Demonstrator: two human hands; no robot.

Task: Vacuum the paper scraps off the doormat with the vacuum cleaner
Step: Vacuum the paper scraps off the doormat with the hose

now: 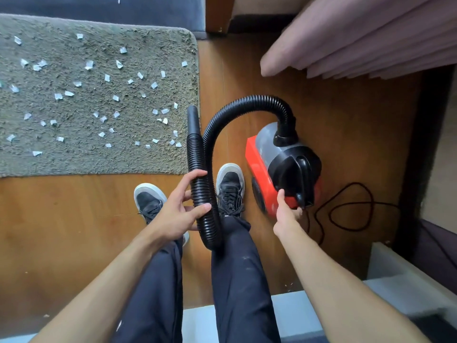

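A grey shaggy doormat (74, 157) lies on the wooden floor at the upper left, strewn with several small white paper scraps (89, 65). A red and black vacuum cleaner (279, 169) stands on the floor to the right of my feet. Its black ribbed hose (247, 102) arches up from the body and loops down to my lap. My left hand (180, 206) holds the hose below the nozzle (193, 120), which points at the mat's right edge. My right hand (284, 209) touches the rear of the vacuum body with thumb and fingers, beside its black handle.
A black power cord (346, 209) coils on the floor right of the vacuum. Pink pleated curtains (358, 38) hang at the upper right. My two dark sneakers (230, 186) rest on the floor between mat and vacuum. A white ledge (408, 293) runs along the lower right.
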